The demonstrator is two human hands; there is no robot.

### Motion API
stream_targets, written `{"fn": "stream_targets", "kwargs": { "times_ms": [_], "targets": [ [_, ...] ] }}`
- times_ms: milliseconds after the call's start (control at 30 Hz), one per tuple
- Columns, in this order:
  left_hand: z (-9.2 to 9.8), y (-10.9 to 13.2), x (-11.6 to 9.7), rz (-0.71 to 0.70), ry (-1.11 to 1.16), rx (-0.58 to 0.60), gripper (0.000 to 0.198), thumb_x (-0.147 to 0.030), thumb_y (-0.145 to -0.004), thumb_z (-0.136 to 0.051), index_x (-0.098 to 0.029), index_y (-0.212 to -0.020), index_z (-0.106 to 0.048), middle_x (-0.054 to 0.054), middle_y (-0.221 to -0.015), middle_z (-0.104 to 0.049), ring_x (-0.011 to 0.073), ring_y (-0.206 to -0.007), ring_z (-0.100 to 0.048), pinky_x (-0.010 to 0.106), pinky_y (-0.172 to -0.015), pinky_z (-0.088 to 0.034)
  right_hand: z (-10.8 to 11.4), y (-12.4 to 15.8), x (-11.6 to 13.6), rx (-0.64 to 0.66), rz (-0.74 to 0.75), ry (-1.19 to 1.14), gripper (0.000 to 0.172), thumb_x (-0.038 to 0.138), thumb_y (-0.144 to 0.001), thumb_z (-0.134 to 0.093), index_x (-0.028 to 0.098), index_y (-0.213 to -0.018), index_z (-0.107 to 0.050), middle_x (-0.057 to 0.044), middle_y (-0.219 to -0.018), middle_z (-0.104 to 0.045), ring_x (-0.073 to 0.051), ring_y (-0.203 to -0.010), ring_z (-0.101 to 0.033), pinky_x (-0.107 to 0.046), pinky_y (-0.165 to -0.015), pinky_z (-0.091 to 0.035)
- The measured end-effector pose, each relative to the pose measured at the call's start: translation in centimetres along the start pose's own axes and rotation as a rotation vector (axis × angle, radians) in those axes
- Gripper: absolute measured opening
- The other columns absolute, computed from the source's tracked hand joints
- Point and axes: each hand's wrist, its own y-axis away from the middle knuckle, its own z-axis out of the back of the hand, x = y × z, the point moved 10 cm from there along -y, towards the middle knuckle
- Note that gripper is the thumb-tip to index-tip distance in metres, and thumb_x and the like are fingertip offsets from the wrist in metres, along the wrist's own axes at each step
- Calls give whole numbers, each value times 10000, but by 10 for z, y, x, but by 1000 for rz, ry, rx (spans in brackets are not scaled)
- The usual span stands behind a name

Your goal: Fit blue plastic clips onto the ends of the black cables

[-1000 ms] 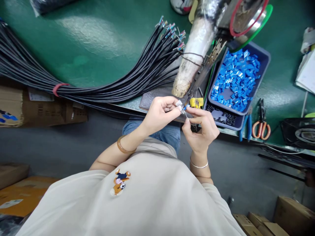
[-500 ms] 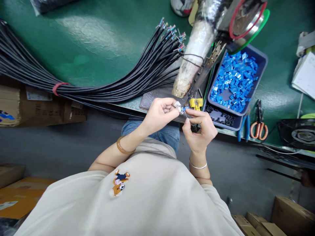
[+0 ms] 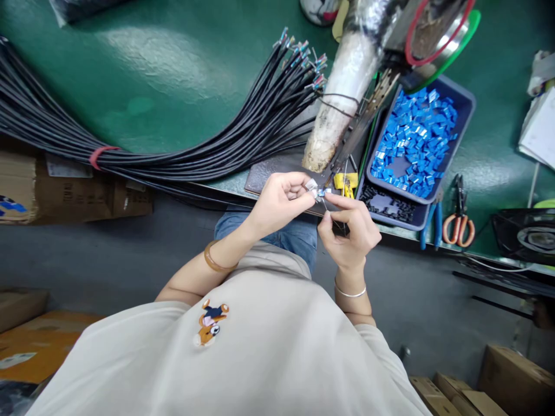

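Note:
My left hand (image 3: 281, 199), thumb and fingers pinched, holds a small whitish piece (image 3: 311, 185) over the bench edge. Just right of it sits a tiny blue-and-silver part (image 3: 321, 192), which looks like a connector. My right hand (image 3: 353, 228) is closed beside it, index finger and thumb at a thin wire (image 3: 325, 204) hanging below the part. How the wire meets the part is too small to make out. Above both hands ends a white wrapped tube (image 3: 336, 110) with a stained tip. A yellow block (image 3: 346, 181) lies behind my right fingers.
Black cables (image 3: 208, 153) with stripped ends, bound by a red tie (image 3: 99, 156), stretch across the green bench (image 3: 165, 69). At right, a bin (image 3: 463, 124) of blue connectors overlaps a lower bin (image 3: 418, 218) of small black parts. Blue-handled pliers (image 3: 437, 222) and orange-handled scissors (image 3: 458, 222) lie nearby.
My right hand has shifted slightly left, its fingers a little lower against the small part. My left hand keeps its pinch almost unmoved. The view has turned very slightly.

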Motion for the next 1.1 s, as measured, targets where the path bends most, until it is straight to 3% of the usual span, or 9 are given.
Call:
{"fn": "stream_targets", "kwargs": {
  "times_ms": [100, 267, 533, 633, 767, 967, 1100],
  "targets": [
    [-1, 1, 0, 1, 37, 7, 94, -117, -729, -652, -135, -681, -574, -48, -569, -456, 24, -500, -391, 142, -465, -319, 3, 1, -2, -25, -27, -19, 196, 73, -759, -670, 224, -802, -554, -44, -981, -761, -156, -853, -729, -287, -739, -598],
    [-8, 3, -5, -4, 80, 66, 115, -111, -723, -652, -135, -678, -550, -63, -558, -467, 9, -479, -381, 121, -455, -326, -2, 4, -18, 26, -239, -187, 119, 115, -822, -640, 228, -852, -617, -21, -926, -758, -170, -897, -734, -331, -788, -612],
    [-5, 7, -10, -68, 41, 39, 109, -133, -752, -637, -142, -689, -549, -63, -554, -471, 18, -480, -397, 130, -457, -328, 5, 1, 2, -26, -89, -26, 170, 105, -796, -685, 246, -884, -649, 5, -956, -779, -150, -826, -752, -262, -733, -612],
    [-7, 9, -13, -92, -7, 49, 102, -135, -751, -648, -138, -696, -562, -55, -571, -485, 24, -499, -414, 137, -478, -346, 4, 4, -15, -47, -261, -115, 102, 144, -828, -671, 226, -889, -665, -27, -1038, -764, -167, -898, -749, -270, -733, -626],
    [-7, 11, -14, -125, -67, 28, 79, -134, -762, -635, -129, -702, -585, -27, -622, -553, 43, -547, -487, 147, -531, -409, -10, 12, -35, 0, -501, -322, 32, 173, -855, -648, 198, -835, -653, -18, -958, -751, -126, -794, -734, -237, -671, -623],
    [-2, 13, -14, -174, -176, -42, 95, -153, -793, -601, -126, -712, -641, -15, -626, -592, 64, -567, -517, 163, -555, -426, -3, 4, -14, -32, -274, -94, 103, 119, -835, -648, 219, -855, -661, 4, -921, -752, -124, -842, -721, -236, -689, -596],
    [0, 11, -14, -169, -209, -77, 100, -153, -790, -601, -134, -694, -620, -33, -571, -534, 58, -524, -470, 166, -512, -377, -4, 4, -13, -26, -235, -77, 99, 124, -832, -635, 221, -838, -619, -7, -971, -751, -147, -888, -728, -282, -759, -603]
  ]
}}
